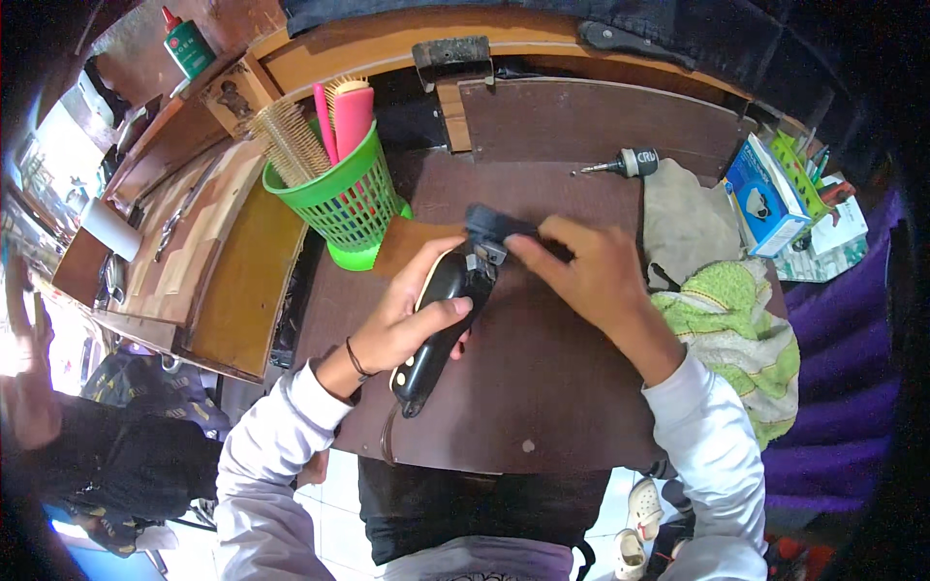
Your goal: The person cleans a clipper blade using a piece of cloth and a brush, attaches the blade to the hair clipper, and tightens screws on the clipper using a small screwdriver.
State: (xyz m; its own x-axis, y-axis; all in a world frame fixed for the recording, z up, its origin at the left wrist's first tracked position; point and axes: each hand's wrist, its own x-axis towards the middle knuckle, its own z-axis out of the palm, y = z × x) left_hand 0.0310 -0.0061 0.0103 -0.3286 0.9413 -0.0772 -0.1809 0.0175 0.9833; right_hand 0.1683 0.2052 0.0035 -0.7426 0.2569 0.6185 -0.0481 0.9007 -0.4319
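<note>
Wrapped round a black hair clipper [438, 315] with a pale edge, my left hand [402, 312] holds it tilted over the brown tabletop, blade end pointing away from me. At that end sits a dark grey flat piece [494, 223], whose kind I cannot make out. My right hand [586, 271] pinches its right side with thumb and fingers, close against the clipper's metal blade [487, 254]. Beyond my left hand lies an orange-brown sheet [402, 246], beside a green plastic basket [341, 198] with hairbrushes [355, 111] in it.
At the far right lies a screwdriver [625, 163] near a beige cloth [683, 218]. A green-and-white towel [727, 329] hangs over the right edge, below a blue-and-white box [765, 198]. A wooden drawer unit [228, 310] stands left; another person's dark sleeve [136, 455] shows beyond.
</note>
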